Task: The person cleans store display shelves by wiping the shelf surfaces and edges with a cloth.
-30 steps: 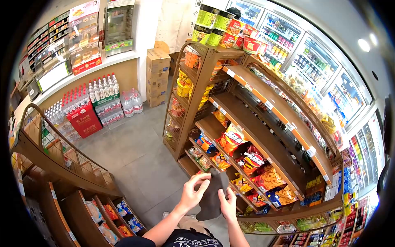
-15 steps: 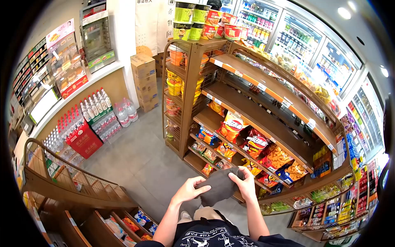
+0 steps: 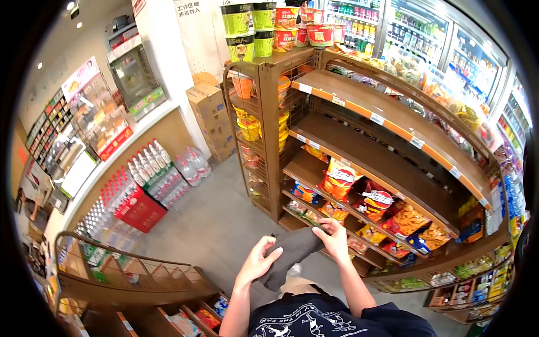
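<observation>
A dark grey cloth (image 3: 293, 251) is stretched between my two hands in front of my body. My left hand (image 3: 260, 259) grips its left end, thumb on top and fingers partly behind the fabric. My right hand (image 3: 333, 238) pinches the upper right corner between thumb and fingers. The cloth's lower left part hangs down near my left wrist. Beyond my hands stands a brown shelf unit (image 3: 359, 132) with snack bags on its lower boards, among them an orange chip bag (image 3: 339, 178) and a red chip bag (image 3: 375, 201).
Green noodle cups (image 3: 238, 23) and red noodle bowls (image 3: 320, 35) are stacked on the shelf's top. At left, a counter (image 3: 118, 135) has bottled drinks (image 3: 149, 163) before it. Cardboard boxes (image 3: 210, 115) stand beside a pillar. Another curved rack (image 3: 129, 275) is close at lower left.
My view has turned slightly left. The cloth is now drawn out into a longer, slanting strip, and my right hand has shifted to pinch its corner.
</observation>
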{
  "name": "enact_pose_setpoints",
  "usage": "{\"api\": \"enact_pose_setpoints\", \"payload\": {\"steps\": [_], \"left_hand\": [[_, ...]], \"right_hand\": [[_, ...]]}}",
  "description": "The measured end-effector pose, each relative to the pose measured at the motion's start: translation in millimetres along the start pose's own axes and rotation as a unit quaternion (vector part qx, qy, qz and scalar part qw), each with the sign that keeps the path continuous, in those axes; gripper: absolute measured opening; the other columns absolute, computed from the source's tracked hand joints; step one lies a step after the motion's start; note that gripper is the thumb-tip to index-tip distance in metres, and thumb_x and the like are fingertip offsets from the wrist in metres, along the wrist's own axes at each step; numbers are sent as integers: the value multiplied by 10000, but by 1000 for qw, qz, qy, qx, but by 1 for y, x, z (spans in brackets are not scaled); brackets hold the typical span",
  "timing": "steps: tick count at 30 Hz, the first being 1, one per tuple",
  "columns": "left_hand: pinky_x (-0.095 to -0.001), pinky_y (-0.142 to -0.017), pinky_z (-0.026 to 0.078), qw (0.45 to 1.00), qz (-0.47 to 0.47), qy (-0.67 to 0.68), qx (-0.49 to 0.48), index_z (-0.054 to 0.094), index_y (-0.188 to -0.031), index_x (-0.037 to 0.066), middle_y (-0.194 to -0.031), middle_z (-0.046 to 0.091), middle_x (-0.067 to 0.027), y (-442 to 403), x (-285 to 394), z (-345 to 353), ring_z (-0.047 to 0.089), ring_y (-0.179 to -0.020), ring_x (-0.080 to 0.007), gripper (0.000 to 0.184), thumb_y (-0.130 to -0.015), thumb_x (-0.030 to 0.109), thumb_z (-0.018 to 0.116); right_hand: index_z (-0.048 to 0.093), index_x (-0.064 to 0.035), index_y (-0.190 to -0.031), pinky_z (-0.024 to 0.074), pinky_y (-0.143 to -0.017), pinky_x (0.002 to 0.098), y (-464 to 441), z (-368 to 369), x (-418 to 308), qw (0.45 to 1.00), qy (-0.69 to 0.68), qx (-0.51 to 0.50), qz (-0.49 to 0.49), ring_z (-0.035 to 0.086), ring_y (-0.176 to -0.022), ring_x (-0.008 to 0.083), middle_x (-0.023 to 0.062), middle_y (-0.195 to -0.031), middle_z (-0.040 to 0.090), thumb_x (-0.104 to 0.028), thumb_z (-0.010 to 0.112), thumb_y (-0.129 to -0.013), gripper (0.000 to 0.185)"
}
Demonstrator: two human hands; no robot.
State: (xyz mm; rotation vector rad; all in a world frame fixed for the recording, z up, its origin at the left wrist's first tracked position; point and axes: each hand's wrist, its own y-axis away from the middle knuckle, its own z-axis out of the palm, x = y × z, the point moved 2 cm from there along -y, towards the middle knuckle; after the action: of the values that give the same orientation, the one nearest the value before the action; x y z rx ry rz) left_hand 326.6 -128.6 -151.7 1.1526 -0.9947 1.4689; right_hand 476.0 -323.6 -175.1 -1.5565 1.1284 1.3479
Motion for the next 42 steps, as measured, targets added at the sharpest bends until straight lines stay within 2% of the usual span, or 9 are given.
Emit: {"api": "enact_pose_setpoints", "payload": {"steps": [9, 12, 14, 17, 27, 31, 36, 38, 42], "left_hand": [[-244, -897, 433, 997, -55, -36, 38, 506, -1130, 37, -1067, 598, -22, -81, 50, 2, 532, -1010, -83, 178, -976, 69, 589], [-246, -926, 415, 995, -37, -74, 52, 482, -1171, 33, -1118, 562, -37, -115, 43, 8, 508, -1075, -92, 221, -977, 67, 582], [-260, -973, 402, 993, -30, -107, 36, 448, -1235, 19, -1170, 533, -72, -137, 46, 32, 488, -1145, -124, 302, -968, 48, 584], [-256, -983, 397, 992, 4, -121, -22, 414, -1273, 6, -1248, 491, -93, -171, 35, 57, 464, -1186, -131, 373, -946, -9, 591], [-324, -946, 495, 950, -37, -273, -147, 459, -1370, -22, -1298, 575, -168, -209, 36, 90, 589, -1153, -211, 496, -923, 75, 651], [-334, -950, 491, 941, 0, -303, -153, 491, -1345, -25, -1299, 580, -180, -217, 45, 89, 591, -1173, -230, 484, -902, 75, 660], [-353, -913, 510, 894, 162, -391, -145, 537, -1308, -17, -1261, 584, -194, -226, 78, 106, 591, -1178, -278, 470, -865, 65, 673], [-293, -743, 575, 948, 101, -289, -85, 577, -1263, -11, -1299, 544, -147, -225, 86, 102, 659, -1002, -189, 385, -881, -23, 633], [-262, -694, 597, 969, 164, -183, -1, 588, -1141, -42, -1234, 526, -128, -243, 80, 81, 652, -890, -151, 234, -908, -46, 609]], "right_hand": [[645, 14, -1057, 510, -731, 267, -62, -4, -24, 992, -41, 112, -45, 612, -764, 110, 64, -861, 675, -66, 685, -871, 206], [630, -1, -1180, 497, -930, 288, -58, 10, -28, 985, -168, -29, -35, 645, -1022, 160, 92, -1111, 680, -111, 654, -931, 273], [462, -42, -1417, 365, -1095, 346, -55, 27, -20, 964, -225, -136, -38, 459, -1317, 205, 119, -1419, 500, -194, 572, -999, 458], [250, -67, -1534, 229, -1162, 344, -63, 37, -20, 950, -292, -107, -32, 271, -1436, 216, 120, -1557, 298, -292, 465, -1045, 580], [482, -71, -1353, 505, -955, 341, -86, 18, 9, 814, -540, -58, 206, 613, -1106, 192, 84, -1225, 605, -465, 418, -1032, 512], [494, -73, -1344, 501, -965, 352, -91, 22, -6, 789, -569, -41, 229, 607, -1122, 207, 95, -1248, 601, -481, 434, -1022, 523], [457, -67, -1379, 484, -1013, 397, -113, 7, -3, 776, -615, -25, 139, 583, -1188, 260, 126, -1323, 563, -431, 371, -1046, 501], [434, -88, -1385, 507, -983, 390, -124, -18, -26, 777, -626, -2, 74, 607, -1143, 246, 110, -1279, 584, -351, 417, -1047, 428], [433, -69, -1385, 526, -958, 416, -152, -70, -106, 848, -523, 85, -4, 609, -1152, 265, 133, -1277, 585, -248, 433, -1050, 379]]}}
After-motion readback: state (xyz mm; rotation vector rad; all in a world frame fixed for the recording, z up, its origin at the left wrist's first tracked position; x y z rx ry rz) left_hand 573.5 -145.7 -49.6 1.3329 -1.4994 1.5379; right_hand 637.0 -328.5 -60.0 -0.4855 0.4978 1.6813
